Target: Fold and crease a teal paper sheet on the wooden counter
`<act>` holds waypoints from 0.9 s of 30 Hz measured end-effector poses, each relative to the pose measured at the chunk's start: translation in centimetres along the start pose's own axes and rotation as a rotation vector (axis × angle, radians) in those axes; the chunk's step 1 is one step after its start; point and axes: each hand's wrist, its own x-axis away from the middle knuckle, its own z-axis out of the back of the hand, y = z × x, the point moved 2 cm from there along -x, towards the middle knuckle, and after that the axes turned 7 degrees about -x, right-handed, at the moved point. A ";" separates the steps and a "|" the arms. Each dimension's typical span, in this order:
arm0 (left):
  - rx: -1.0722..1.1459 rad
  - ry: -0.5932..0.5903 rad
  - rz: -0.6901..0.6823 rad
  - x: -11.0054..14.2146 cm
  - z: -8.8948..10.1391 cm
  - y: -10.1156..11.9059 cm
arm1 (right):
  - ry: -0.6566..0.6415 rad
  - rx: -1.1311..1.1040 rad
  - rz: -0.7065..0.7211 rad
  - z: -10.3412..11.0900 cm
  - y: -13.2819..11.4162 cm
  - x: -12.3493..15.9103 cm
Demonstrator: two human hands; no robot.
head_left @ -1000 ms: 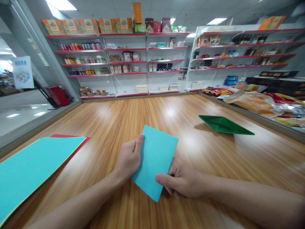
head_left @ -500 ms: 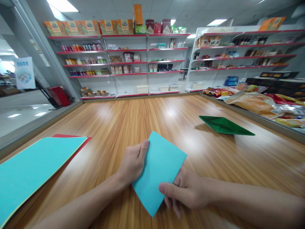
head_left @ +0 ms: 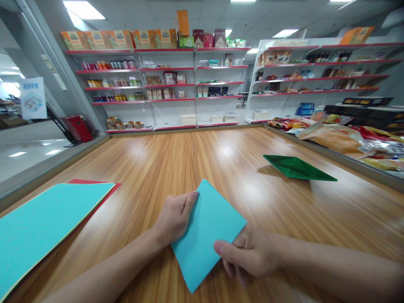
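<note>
Between my hands is a folded sheet of light blue paper [head_left: 206, 231], held tilted above the wooden table. My left hand [head_left: 176, 216] grips its left edge, thumb on top and the other fingers out of sight behind. At the lower right edge my right hand [head_left: 249, 250] pinches the paper, its thumb pressed on the front face. The lower fingers of that hand curl beneath and are slightly blurred. A green folded paper boat shape [head_left: 298, 167] lies on the table to the right, apart from both hands.
A stack of coloured paper [head_left: 53, 219], light blue on top with yellow and red edges showing, lies at the left of the wooden table [head_left: 151, 164]. Packaged snacks [head_left: 337, 136] stand beyond the table's right edge. Stocked shelves [head_left: 170, 84] line the back.
The blue paper has turned slightly in my hands, its bottom corner shifting left and its top corner a little lower. Both hands keep hold of it.
</note>
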 end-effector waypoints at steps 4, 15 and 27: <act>0.001 0.024 0.001 -0.1 0.1 0.2 | 0.203 -0.078 0.090 0.8 0.7 0.0; 0.038 0.014 0.028 -0.1 0.4 0.4 | 0.245 0.040 0.200 0.8 -2.7 0.8; -0.014 0.070 0.031 -0.1 1.0 0.7 | 0.479 0.244 0.553 1.5 -3.6 0.9</act>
